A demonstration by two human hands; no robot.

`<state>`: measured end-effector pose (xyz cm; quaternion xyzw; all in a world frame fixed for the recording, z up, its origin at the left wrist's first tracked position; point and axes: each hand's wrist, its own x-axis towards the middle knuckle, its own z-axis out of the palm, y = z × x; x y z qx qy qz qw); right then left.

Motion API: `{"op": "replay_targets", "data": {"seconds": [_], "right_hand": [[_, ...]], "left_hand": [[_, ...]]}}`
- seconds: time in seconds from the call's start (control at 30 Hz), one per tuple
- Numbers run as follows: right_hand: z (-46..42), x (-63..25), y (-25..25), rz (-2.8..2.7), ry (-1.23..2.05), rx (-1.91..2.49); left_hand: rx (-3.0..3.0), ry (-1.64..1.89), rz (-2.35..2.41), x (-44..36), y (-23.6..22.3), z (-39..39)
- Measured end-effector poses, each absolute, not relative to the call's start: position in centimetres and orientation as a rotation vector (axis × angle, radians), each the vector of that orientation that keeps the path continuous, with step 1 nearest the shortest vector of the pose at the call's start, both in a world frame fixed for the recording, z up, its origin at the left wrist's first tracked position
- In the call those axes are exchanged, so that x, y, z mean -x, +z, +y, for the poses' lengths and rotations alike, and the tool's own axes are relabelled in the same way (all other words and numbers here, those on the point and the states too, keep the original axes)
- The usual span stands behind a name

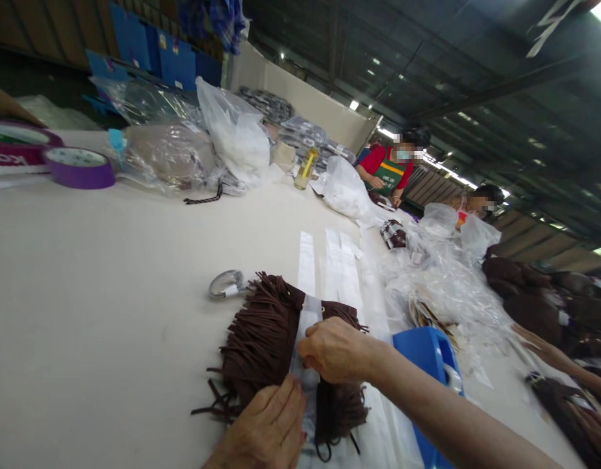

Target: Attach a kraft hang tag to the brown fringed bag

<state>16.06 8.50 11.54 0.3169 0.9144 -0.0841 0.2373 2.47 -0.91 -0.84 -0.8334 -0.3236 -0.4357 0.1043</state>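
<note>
A dark brown fringed suede-like piece [261, 332] lies on the table, its strands spread to the left and right. Down its middle runs a translucent plastic strip [309, 316]. My right hand [337, 350] is closed, its fingers curled on the strip. From below, my left hand [266, 423] lies with its fingers stretched out, the tips touching the strip's left edge and the brown fringe. Just up and left of the fringed piece rests a grey coiled band [226, 284] with a white wrap.
White paper strips [340, 264] lie beyond the fringed piece. A blue plastic holder [425, 355] stands beside my right forearm. Purple tape [79, 167] and bagged goods [168, 156] sit at far left. Clear plastic bags [442, 286] heap at right; co-workers stand beyond.
</note>
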Motion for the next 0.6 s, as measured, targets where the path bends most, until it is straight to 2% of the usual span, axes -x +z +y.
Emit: {"op": "replay_targets", "data": {"seconds": [0.37,0.6], "right_hand": [[9.4,-15.3,11.5,2.344,-0.245,-1.289],[12.2,-18.2,10.4,2.434,-0.564,-1.463]], "left_hand": [[2.472,-1.295,-0.926,-2.6,-1.1,-0.8],[2.535,-1.255,-0.926,-2.5,-0.9,-0.9]]}}
